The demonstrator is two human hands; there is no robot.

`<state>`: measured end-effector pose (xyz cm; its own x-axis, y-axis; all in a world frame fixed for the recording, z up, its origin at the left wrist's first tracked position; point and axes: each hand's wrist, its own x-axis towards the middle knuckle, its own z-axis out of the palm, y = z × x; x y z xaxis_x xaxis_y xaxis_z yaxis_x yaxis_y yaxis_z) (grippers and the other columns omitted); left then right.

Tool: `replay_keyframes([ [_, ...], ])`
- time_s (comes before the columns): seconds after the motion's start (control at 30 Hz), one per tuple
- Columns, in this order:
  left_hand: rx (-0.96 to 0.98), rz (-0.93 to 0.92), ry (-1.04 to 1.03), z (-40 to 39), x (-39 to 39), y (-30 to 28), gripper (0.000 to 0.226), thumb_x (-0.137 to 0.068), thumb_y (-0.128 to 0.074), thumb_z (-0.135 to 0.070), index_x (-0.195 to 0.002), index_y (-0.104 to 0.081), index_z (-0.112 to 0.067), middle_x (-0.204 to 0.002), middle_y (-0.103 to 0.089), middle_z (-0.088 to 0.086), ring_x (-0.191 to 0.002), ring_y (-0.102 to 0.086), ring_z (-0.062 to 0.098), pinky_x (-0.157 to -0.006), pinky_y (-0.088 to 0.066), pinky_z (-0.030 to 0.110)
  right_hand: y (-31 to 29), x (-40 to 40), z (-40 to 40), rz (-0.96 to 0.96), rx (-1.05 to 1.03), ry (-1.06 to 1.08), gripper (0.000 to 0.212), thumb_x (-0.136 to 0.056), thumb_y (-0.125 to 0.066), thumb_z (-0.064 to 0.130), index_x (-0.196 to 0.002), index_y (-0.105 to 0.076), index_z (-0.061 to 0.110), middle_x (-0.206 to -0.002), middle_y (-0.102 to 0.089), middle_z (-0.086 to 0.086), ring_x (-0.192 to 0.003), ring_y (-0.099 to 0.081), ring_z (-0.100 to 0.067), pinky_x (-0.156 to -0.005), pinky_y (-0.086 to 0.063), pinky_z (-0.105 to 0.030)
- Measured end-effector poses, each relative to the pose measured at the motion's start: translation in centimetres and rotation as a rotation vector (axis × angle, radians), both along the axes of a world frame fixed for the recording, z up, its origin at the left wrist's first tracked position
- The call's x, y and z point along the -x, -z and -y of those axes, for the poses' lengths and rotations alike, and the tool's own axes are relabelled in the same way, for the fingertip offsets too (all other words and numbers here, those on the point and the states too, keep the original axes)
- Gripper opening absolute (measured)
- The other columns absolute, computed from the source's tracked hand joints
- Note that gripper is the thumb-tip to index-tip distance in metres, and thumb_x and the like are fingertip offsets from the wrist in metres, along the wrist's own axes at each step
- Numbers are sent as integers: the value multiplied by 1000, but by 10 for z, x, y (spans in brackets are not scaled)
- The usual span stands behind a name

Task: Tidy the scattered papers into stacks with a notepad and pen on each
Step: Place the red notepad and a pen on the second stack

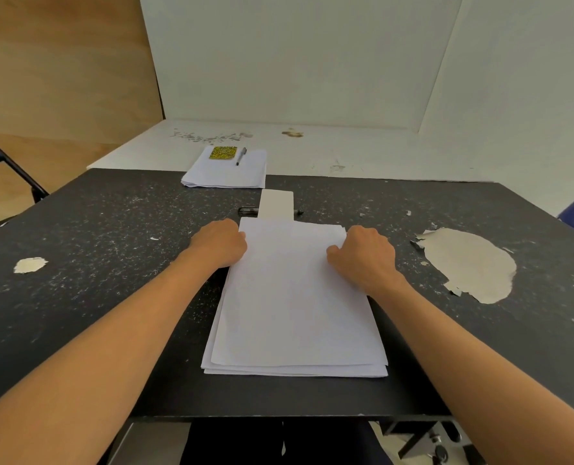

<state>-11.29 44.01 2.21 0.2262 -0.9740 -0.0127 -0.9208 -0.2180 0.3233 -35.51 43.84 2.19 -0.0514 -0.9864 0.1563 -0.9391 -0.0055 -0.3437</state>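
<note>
A stack of white papers (292, 307) lies in front of me on the black table (94, 263). My left hand (220, 243) grips the stack's upper left edge with curled fingers. My right hand (362, 255) grips its upper right edge the same way. Just beyond the stack lies a plain white notepad (276, 203), resting across a black pen (248, 210) whose tip shows to the right. Farther back sits a second paper stack (227, 172), topped by a yellow patterned notepad (223, 153) and a pen (241, 156).
The black tabletop has peeled patches, a large one (470, 263) at the right and a small one (30, 265) at the left. A white surface (346, 152) and white wall lie behind. A dark chair (7, 166) stands at the far left.
</note>
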Motion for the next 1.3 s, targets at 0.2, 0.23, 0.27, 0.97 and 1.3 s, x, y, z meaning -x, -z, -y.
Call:
replay_keyframes([
  [0.2, -16, 28, 30, -2, 3, -5, 33, -103, -38, -19, -73, -48, -10, -79, -54, 6, -66, -48, 17, -55, -36, 30, -1, 3, 2, -4, 0, -2, 24, -84, -60, 29, -73, -52, 10, -65, -53, -1, -53, -45, -16, -50, -34, -26],
  [0.23, -19, 50, 36, -2, 4, -6, 32, -103, -38, -18, -73, -48, -10, -79, -54, 7, -66, -49, 17, -54, -36, 29, -2, 4, 3, -15, 2, -4, 25, -84, -60, 31, -73, -51, 10, -65, -53, -1, -53, -44, -16, -50, -34, -26],
  [0.27, -19, 86, 39, -2, 5, -7, 32, -102, -38, -17, -72, -47, -11, -80, -55, 7, -69, -51, 19, -57, -39, 30, -2, 4, 3, -29, 9, -4, 26, -84, -60, 32, -72, -51, 10, -65, -53, -1, -53, -45, -17, -50, -35, -26],
  [0.97, 382, -300, 142, -2, -14, 36, 53, -79, -76, -48, -122, -65, -19, -129, -59, -4, -124, -51, 18, -108, -40, 41, 9, -55, 80, 157, -27, -343, 50, -90, -65, 27, -136, -47, 21, -126, -63, -2, -126, -43, -26, -101, -25, -38],
  [1.3, 415, -253, 152, 0, -15, 39, 49, -82, -76, -44, -122, -68, -17, -130, -59, -4, -124, -49, 16, -101, -32, 24, 0, -53, 83, 740, -177, -339, 95, -70, -74, -15, -149, -35, 19, -112, -62, -7, -87, -61, -17, -69, -53, -26],
])
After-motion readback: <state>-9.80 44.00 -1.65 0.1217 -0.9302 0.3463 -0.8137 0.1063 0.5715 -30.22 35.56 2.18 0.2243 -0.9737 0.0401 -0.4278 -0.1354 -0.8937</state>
